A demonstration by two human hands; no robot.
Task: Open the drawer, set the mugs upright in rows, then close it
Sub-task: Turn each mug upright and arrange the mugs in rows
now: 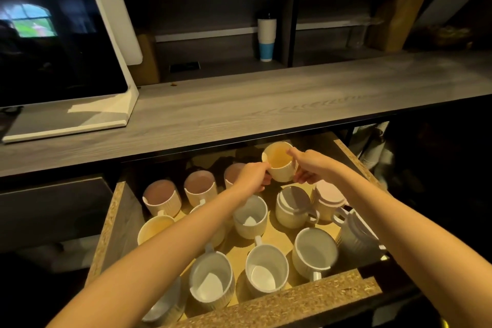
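The drawer stands pulled out below the counter, holding several ribbed cream mugs. Both hands grip one mug at the back of the drawer, raised and tilted with its mouth toward me. My left hand holds its left side, my right hand its right side and rim. Upright mugs line the back row at left. At right, two mugs sit bottom up. Near the front, mugs show their open mouths.
A grey wood counter overhangs the drawer's back. A white-framed screen stands on it at left. A stack of paper cups sits on a shelf behind. The drawer's chipboard side walls bound the mugs.
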